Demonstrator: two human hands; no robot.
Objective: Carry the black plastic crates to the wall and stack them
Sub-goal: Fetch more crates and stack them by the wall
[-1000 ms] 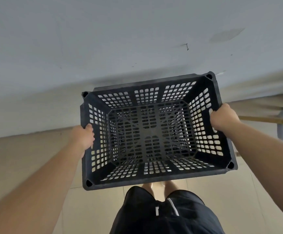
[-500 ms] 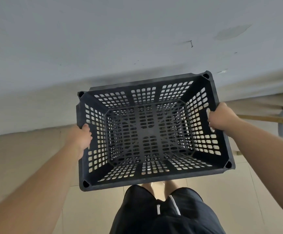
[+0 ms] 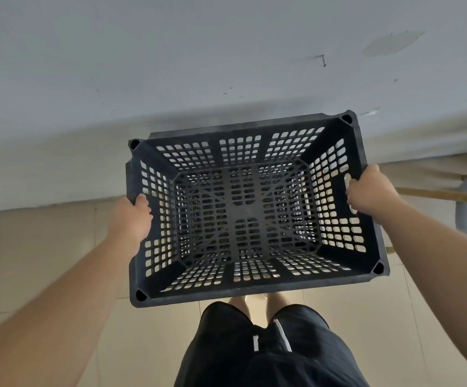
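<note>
Fingers of my left hand (image 3: pixel 131 219) and right hand (image 3: pixel 371 191) stay curled round the sides of the black crate (image 3: pixel 243 213) as the wall (image 3: pixel 171 65) draws nearer, so setting it down likely comes next.

**Black crate held in both hands before a pale wall**
The crate (image 3: pixel 243 216) is held open side up above the tiled floor (image 3: pixel 45 247), its far edge close to the wall (image 3: pixel 198 65) at 12 o'clock. The left hand (image 3: pixel 131 219) grips the rim at 9 o'clock of the crate, and the right hand (image 3: pixel 369 191) grips the handle slot at 3 o'clock. Black shorts (image 3: pixel 268 353) show at 6 o'clock. A wooden pole (image 3: pixel 444 195) runs along the frame's 3 o'clock edge.
</note>
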